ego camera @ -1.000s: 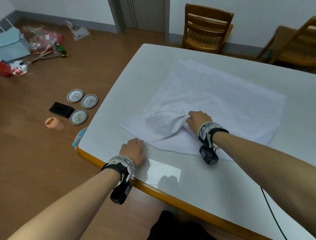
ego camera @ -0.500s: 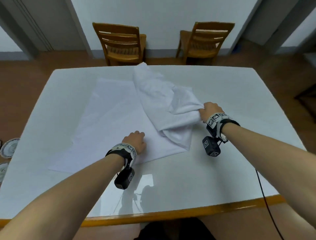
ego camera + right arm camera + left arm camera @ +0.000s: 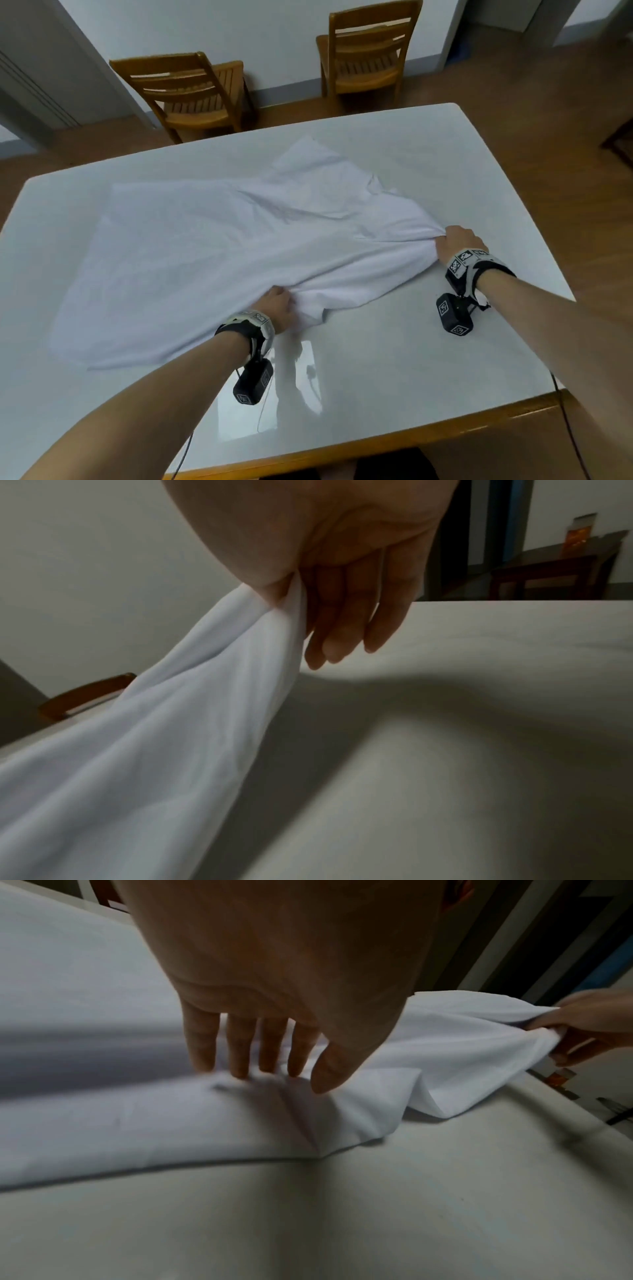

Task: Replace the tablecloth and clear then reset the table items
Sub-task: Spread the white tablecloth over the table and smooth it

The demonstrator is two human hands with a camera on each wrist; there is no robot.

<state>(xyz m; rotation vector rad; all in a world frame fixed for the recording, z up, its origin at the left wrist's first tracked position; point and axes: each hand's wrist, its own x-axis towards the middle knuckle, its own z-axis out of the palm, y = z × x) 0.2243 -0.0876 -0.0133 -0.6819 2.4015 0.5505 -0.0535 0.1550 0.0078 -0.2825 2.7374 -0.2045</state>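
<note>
white tablecloth point(image 3: 191, 246), rumpled, half-spread on table point(image 3: 428, 377)

Tablecloth point(image 3: 191, 246) on table point(image 3: 445, 359)

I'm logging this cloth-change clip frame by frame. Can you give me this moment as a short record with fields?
surface: white table
cloth: white tablecloth, partly spread, rumpled on the right side
left hand: fingers straight, pressing the cloth's near edge
right hand: grips a bunched part of the cloth, lifted off the table
background: two wooden chairs
</note>
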